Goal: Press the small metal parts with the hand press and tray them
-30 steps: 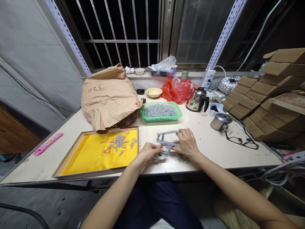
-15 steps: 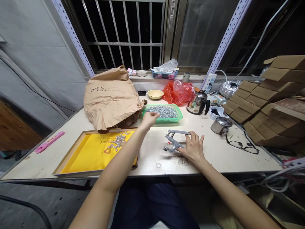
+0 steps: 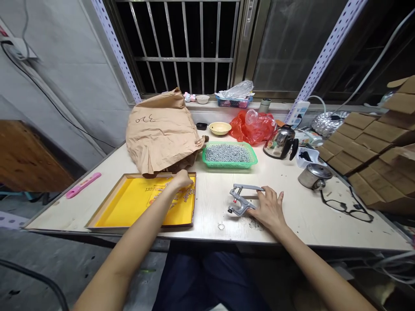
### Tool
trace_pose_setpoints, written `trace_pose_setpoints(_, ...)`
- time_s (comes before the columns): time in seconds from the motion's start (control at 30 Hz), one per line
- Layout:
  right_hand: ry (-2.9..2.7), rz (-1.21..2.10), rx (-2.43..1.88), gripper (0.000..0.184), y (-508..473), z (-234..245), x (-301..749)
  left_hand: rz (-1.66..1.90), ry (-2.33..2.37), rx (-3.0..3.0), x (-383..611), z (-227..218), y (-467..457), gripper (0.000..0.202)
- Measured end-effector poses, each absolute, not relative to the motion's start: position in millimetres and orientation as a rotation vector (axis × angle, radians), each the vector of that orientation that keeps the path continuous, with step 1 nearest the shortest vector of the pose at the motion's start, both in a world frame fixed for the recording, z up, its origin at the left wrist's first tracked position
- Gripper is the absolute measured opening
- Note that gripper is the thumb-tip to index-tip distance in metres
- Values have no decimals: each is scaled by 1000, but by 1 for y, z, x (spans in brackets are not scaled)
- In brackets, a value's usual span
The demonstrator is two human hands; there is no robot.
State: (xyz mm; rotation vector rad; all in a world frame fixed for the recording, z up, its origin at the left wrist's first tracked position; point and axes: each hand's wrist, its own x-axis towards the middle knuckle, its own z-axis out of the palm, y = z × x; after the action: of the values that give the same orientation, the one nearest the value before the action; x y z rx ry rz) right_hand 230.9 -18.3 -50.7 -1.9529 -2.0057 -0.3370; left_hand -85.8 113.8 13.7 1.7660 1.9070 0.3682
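My left hand (image 3: 183,178) is over the right part of a shallow tray (image 3: 108,196) lined with a yellow sheet (image 3: 125,205). Its fingers are bunched together, and whatever they hold is hidden. Around and under it lie scattered small shiny metal pieces (image 3: 187,195). On the table to the right, my right hand (image 3: 270,209) grips the handles of a pair of grey snap-fastener pliers (image 3: 241,203) with a spring and a red tip. The jaws of the pliers stand apart, pointing left. Behind, a green plastic basket (image 3: 230,165) is filled with many similar small metal pieces.
A large brown paper bag (image 3: 162,134) leans behind the tray. A pink-handled tool (image 3: 83,185) lies at the left. Along the back are a yellow bowl (image 3: 220,128), a red plastic bag (image 3: 248,129) and a kettle (image 3: 280,142). A metal cup (image 3: 314,176), glasses (image 3: 346,207) and stacked cartons (image 3: 376,151) occupy the right.
My left hand has moved from the green basket leftward and nearer, down into the tray. The metal pieces there look more spread out. My right hand stays on the pliers; the view has shifted slightly.
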Motion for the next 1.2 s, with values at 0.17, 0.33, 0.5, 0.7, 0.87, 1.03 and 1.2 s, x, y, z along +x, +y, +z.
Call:
trace_pose_setpoints(0.17, -2022, -364, -1927, 74, -18, -48, 226, 265, 1929, 1798, -75, 5, 124, 16)
trace_pose_setpoints(0.33, -2029, -360, -1933, 71, -17, -41, 221, 101, 1921, 1794, -69, 13, 122, 11)
trace_pose_setpoints(0.5, -2049, -336, -1913, 70, -18, -32, 210, 6, 1935, 1784, -62, 19, 113, 9)
trace_pose_setpoints(0.7, -2037, -371, -1876, 73, -22, -25, 208, 55, 1965, 1815, -73, 16, 107, 8)
trace_pose_setpoints(0.87, -2029, -402, -1865, 71, -21, -28, 214, 192, 1961, 1896, -83, 13, 103, 25)
trace_pose_setpoints(1.03, -2037, -401, -1850, 70, -20, -31, 213, 118, 2069, 1941, -76, 12, 102, 31)
trace_pose_setpoints(1.2, -2044, -381, -1853, 69, -19, -29, 209, 92, 2035, 1953, -63, 8, 103, 24)
